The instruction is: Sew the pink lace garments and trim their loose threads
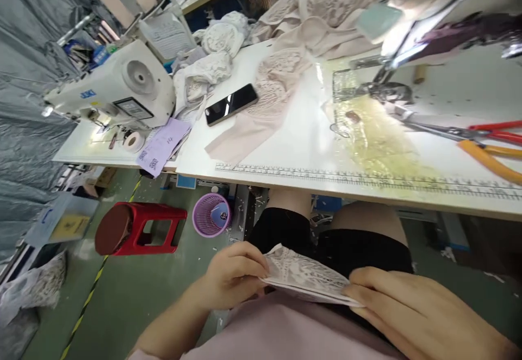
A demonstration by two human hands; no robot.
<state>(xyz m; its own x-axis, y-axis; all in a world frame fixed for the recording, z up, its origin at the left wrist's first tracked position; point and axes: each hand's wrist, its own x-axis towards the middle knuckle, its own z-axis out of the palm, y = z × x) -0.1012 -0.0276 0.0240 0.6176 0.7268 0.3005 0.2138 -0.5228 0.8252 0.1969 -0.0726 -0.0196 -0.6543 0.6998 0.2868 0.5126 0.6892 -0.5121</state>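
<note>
Over my lap, a pale lace fabric piece [305,273] is stretched between my two hands. My left hand [238,273] pinches its left end, with thumb and fingers pressed together. At the right end, my right hand [391,295] grips the edge between thumb and fingers. The piece has a pale band along its near edge, and its underside is hidden. Beyond it on the sewing table lies a beige lace garment piece [277,99], with a black phone [231,104] resting on it.
A sewing machine's presser foot [391,92] stands at the right, near orange-handled scissors [493,159]. Another white sewing machine [122,85] is at the left. Beige lace garments [326,23] are heaped at the back. A red stool [142,228] and purple basket [199,213] are on the floor.
</note>
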